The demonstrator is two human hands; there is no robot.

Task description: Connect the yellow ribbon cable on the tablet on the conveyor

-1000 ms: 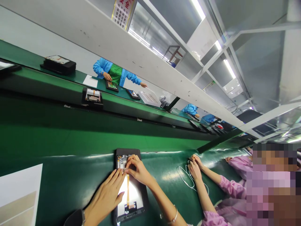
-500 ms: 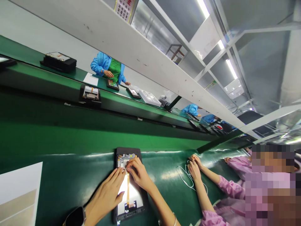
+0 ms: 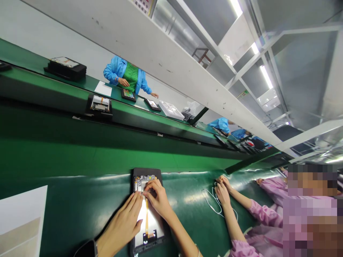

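While the opened tablet [image 3: 147, 210] is steadied near the worktop's front edge by the flat, open-fingered left hand [image 3: 122, 225], the flex cable [image 3: 146, 216] is best pressed squarely by the right hand's [image 3: 158, 198] curled, empty fingertips.

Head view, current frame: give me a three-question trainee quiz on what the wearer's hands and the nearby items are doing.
1. True or false: both the left hand and the right hand rest on the opened tablet.
2. Which strip runs lengthwise down the tablet's pale inner panel? A) orange ribbon cable B) blue hose C) red tape
3. What lies on the green mat beneath the hands of the co-worker in pink sleeves?

Key: 1 true. 2 A. 3 a thin white cable, looped.
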